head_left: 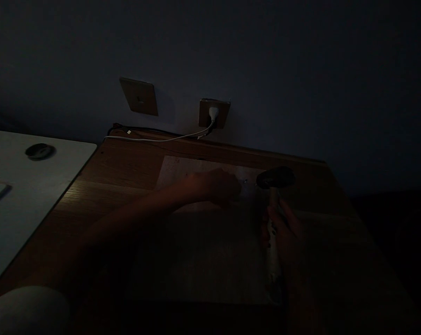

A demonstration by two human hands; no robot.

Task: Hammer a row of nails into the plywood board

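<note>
The light is dim. My right hand is wrapped round the pale, dark-marked handle of a hammer, whose thick dark head points away from me. A pale, flat sheet or board lies on the wooden table under both hands. Over its far part rests my left hand, fingers curled in; whatever they hold is hidden by the hand and the dark. A tiny shiny piece shows between the left fingers and the hammer head, too small to name.
The wooden table stands against a wall. A socket with a white plug and a thin white cable is behind it, beside another wall plate. At left, a white tabletop carries a dark round object.
</note>
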